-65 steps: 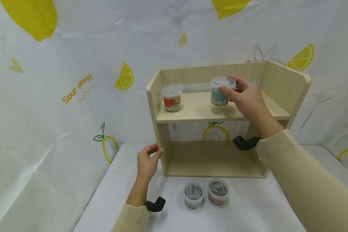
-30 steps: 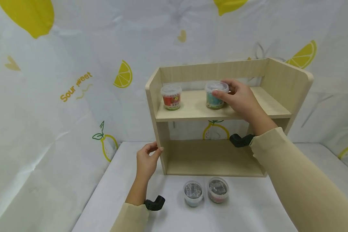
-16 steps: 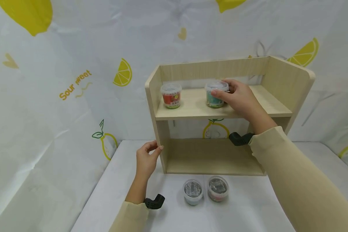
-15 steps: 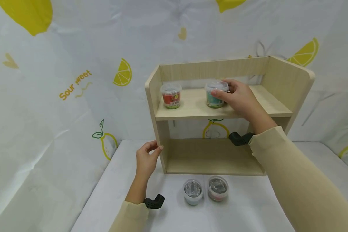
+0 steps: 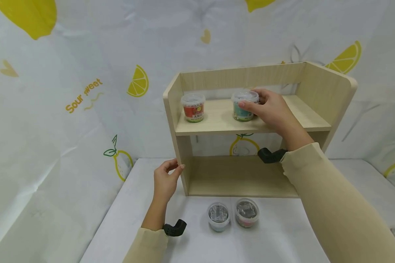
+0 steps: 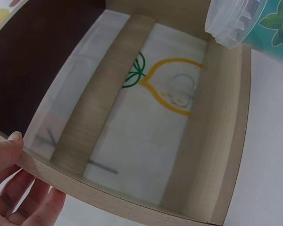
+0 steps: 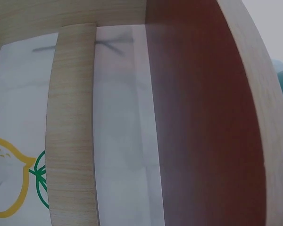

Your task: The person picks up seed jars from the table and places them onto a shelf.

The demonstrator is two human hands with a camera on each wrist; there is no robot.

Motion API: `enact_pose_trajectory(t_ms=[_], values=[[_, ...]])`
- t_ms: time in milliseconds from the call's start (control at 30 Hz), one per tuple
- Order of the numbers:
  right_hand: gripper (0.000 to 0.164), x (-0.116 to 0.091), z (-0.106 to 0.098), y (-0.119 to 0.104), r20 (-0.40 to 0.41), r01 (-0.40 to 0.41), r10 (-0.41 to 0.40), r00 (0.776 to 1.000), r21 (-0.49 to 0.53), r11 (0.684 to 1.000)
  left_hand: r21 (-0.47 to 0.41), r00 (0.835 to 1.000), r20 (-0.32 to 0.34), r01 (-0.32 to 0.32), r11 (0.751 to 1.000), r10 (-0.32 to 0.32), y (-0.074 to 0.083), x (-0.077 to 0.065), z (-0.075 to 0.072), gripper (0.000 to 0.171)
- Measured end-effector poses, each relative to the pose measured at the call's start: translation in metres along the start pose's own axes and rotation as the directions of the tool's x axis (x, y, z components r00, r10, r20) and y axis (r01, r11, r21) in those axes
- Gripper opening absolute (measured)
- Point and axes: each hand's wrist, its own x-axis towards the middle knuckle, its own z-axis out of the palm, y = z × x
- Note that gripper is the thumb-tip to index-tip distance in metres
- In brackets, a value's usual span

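Wooden shelf point(image 5: 316, 126) on table point(image 5: 283, 241): right hand point(image 5: 272, 111) fingers point(image 5: 247, 106) curled around teal cup point(image 5: 243, 106) on upper board; left hand point(image 5: 165, 181) pinches shelf's side panel.

The right hand point(image 5: 273, 109) has set the green-labelled tub point(image 5: 244, 106) down onto the upper shelf point(image 5: 217, 122).

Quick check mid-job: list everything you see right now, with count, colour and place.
Wooden shelf unit: one, light wood, two tiers, standing on the table against the backdrop.
Red-labelled tub: one, clear lid, left end of the upper shelf.
Teal-labelled tub: one, clear lid, middle of the upper shelf, in the right hand's grip.
Lidded tubs on the table: two, clear lids, side by side in front of the shelf unit.
Table: one, white.
Backdrop: one, white with yellow lemon prints.
Left hand: holds the shelf unit's left side panel.
Right hand: fingers curled round the teal-labelled tub.
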Motion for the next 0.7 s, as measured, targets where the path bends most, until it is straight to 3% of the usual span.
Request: enact_pose_trajectory(t_ms=[700], values=[[0.094, 0.0005, 0.0005, 0.0026, -0.024, 0.010, -0.011, 1.000, -0.020, 1.000, -0.007, 1.000, 0.008, 0.014, 1.000, -0.014, 0.0006, 0.0003, -0.0002, 0.028]])
